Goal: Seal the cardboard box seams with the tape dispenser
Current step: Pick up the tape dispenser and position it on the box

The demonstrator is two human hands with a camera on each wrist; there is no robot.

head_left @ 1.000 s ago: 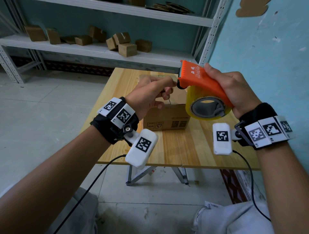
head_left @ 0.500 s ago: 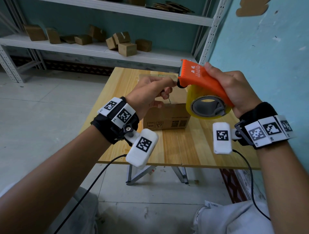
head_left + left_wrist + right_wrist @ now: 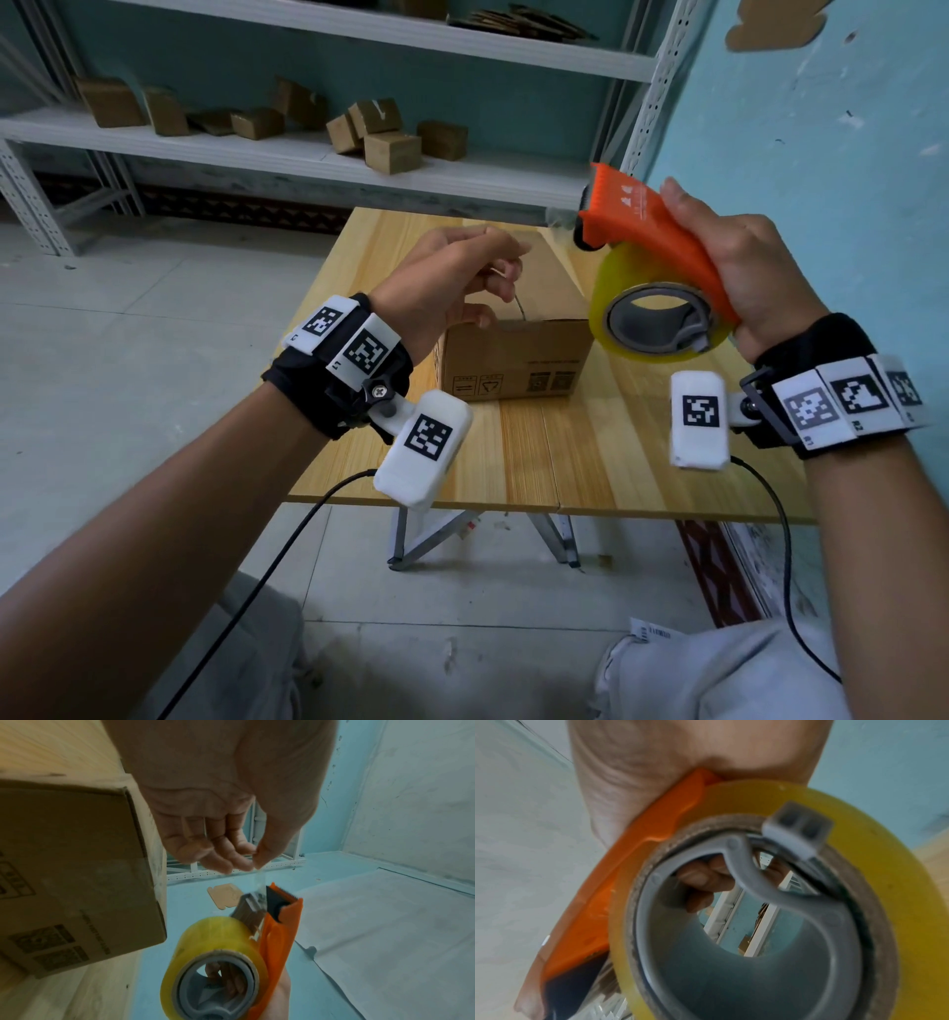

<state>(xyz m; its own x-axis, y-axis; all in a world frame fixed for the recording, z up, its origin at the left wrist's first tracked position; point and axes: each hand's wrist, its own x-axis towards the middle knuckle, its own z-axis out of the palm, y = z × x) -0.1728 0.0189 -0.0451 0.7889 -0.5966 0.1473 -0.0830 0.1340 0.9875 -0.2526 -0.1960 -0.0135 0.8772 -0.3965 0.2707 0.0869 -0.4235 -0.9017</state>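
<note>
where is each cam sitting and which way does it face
Head: worn on the head, looking forward and down at the wooden table; both forearms show.
Left wrist: under the left hand, looking along its fingers pinching the tape end.
Right wrist: under the right hand, facing the tape roll's core.
Shared: all three see the tape dispenser; head and left wrist see the cardboard box.

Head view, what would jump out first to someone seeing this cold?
The orange tape dispenser with its yellow roll, gripped in the right hand above the wooden table. Next, the left hand pinching the clear tape end over the cardboard box.
</note>
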